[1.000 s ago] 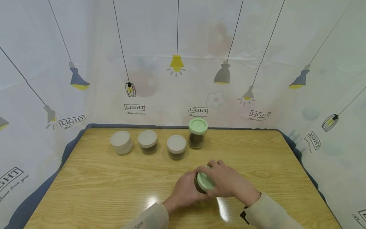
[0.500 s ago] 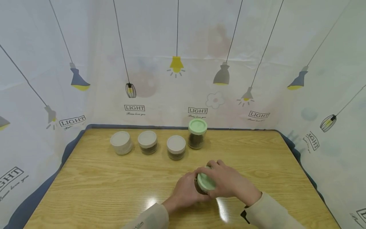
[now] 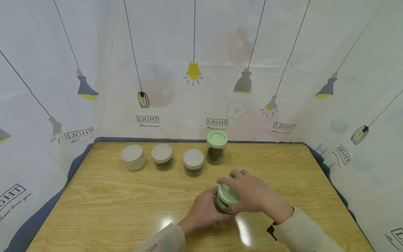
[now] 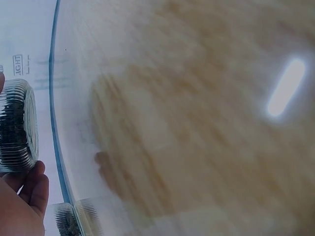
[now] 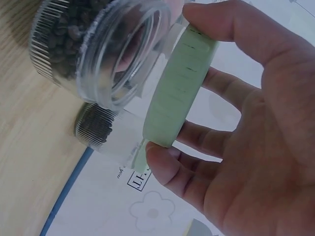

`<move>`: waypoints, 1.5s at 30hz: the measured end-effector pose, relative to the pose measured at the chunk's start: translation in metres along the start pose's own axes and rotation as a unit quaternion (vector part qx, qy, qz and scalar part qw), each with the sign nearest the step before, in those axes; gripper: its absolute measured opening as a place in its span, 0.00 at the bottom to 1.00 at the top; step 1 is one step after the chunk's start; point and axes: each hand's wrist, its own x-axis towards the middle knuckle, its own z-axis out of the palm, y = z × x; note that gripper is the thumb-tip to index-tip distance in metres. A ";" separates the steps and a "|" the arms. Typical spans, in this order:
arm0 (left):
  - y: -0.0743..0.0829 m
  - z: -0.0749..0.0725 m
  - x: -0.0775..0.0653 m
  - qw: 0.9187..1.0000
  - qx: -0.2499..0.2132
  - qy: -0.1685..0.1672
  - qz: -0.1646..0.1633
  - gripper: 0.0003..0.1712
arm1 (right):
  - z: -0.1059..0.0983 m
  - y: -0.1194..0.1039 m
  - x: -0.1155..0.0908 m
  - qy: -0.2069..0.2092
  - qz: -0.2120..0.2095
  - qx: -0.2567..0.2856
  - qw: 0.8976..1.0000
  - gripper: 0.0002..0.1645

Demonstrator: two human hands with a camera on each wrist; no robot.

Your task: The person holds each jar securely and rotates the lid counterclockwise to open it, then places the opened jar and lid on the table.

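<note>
where half a second ago the green lid [image 3: 228, 194] sat on the jar [image 3: 221, 207], it is now lifted off, and the right wrist view shows the open rim with a gap between the two. the right hand [image 3: 254, 193] pinches the lid at its edge, thumb on one side, fingertips on the other. the left hand [image 3: 204, 209] is clamped round the jar, near and a little right of the middle of the table [image 3: 126, 203]; i cannot tell whether its base touches down. dark beans [image 5: 69, 32] show inside. i judge the opening itself done, with nothing spilled that i can see. far off, the tall jar [image 3: 215, 154] and, left of it, three short jars [image 3: 162, 156] stand closed and unmoved.
</note>
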 end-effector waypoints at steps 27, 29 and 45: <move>0.002 0.010 0.013 1.000 -0.019 -0.009 0.001 0.55 | -0.011 0.022 -0.026 -0.013 0.081 0.029 0.996 0.44; 0.002 0.011 0.015 0.999 -0.030 -0.014 0.002 0.54 | -0.012 0.025 -0.029 -0.015 0.089 0.032 0.995 0.44; 0.005 0.015 0.035 0.999 -0.040 -0.011 -0.015 0.53 | -0.010 0.049 -0.055 -0.030 0.145 0.062 0.987 0.44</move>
